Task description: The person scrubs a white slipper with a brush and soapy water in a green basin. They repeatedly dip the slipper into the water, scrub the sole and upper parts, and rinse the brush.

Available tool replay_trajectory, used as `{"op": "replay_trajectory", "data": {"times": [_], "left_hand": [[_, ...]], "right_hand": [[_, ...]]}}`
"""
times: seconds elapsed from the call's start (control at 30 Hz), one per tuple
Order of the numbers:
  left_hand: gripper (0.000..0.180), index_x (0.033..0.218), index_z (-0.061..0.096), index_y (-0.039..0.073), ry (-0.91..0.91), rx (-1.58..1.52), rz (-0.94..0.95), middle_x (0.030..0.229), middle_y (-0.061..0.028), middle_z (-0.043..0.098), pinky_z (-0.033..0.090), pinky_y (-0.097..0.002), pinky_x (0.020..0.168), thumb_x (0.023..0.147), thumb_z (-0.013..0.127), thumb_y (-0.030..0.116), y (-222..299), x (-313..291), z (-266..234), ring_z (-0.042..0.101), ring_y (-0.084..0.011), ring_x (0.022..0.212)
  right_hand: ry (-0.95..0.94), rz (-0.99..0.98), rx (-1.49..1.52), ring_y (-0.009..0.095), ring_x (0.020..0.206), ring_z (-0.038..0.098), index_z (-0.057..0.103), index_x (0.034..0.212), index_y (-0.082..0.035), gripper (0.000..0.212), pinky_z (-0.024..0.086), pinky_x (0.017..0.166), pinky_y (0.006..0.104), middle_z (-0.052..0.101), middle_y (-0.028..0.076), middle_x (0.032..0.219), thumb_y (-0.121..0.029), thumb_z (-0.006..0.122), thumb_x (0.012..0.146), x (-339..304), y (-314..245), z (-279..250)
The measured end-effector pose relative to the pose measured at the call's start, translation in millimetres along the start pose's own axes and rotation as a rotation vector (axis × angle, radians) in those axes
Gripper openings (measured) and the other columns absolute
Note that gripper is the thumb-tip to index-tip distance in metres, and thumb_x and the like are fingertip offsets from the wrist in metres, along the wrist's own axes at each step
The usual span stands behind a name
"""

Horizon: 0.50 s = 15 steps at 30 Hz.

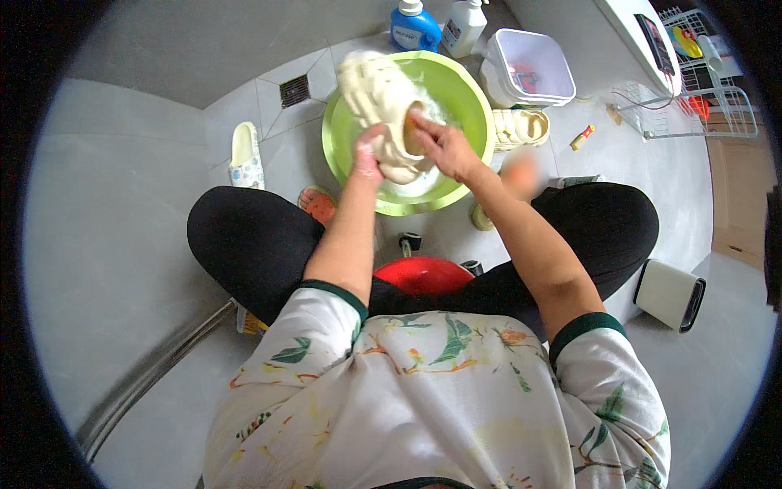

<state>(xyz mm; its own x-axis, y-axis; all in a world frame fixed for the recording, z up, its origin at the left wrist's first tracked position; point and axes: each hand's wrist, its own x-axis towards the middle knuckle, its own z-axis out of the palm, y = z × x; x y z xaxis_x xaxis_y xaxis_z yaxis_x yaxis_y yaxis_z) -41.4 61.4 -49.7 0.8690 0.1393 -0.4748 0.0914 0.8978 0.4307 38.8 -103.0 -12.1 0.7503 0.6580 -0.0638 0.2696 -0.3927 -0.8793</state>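
Observation:
A cream clog [376, 91] with a puffy, ridged upper is held tilted above a lime-green basin [332, 134] of white suds. My left hand [369, 153], wet with foam, grips the clog by its near side. At the clog's opening my right hand [444, 147] has its fingers closed around something brownish that is mostly hidden; I cannot make out what it is. A similar cream clog [521, 128] lies on the floor just right of the basin. Slight blur smears the held clog's far end.
Behind the basin stand a blue bottle [415, 28], a white pump bottle [464, 28] and a white bucket [529, 69]. A patterned white clog [246, 159] and floor drain [295, 90] are left. Nearby are a red stool [423, 275], wire rack [692, 110] and white bin [668, 295].

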Motion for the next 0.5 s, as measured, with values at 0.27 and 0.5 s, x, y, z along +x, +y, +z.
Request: {"op": "replay_trajectory", "data": {"times": [0.27,0.5], "left_hand": [[0.059,0.124,0.052,0.001,-0.091,0.068,0.081,0.112,-0.0139,0.062,0.046,-0.0413,0.096,0.073,0.067,0.027,21.1,-9.8,18.9,0.059,-0.0301,0.103],[0.064,0.129,0.048,0.0,-0.196,0.308,0.066,0.117,-0.0148,0.061,0.045,-0.043,0.098,0.073,0.068,0.022,45.1,5.4,31.1,0.059,-0.0304,0.106]], "right_hand": [[-0.047,0.119,0.222,0.013,0.075,0.052,0.054,0.132,-0.014,0.04,0.041,0.068,0.0267,0.058,0.006,0.089,-0.026,0.056,0.094,2.8,-18.0,-9.3],[-0.047,0.238,0.503,0.004,0.046,0.033,0.051,0.136,-0.02,0.042,0.026,0.041,0.0201,0.04,-0.007,0.06,-0.031,0.056,0.095,-4.4,-37.2,-22.2]]}}
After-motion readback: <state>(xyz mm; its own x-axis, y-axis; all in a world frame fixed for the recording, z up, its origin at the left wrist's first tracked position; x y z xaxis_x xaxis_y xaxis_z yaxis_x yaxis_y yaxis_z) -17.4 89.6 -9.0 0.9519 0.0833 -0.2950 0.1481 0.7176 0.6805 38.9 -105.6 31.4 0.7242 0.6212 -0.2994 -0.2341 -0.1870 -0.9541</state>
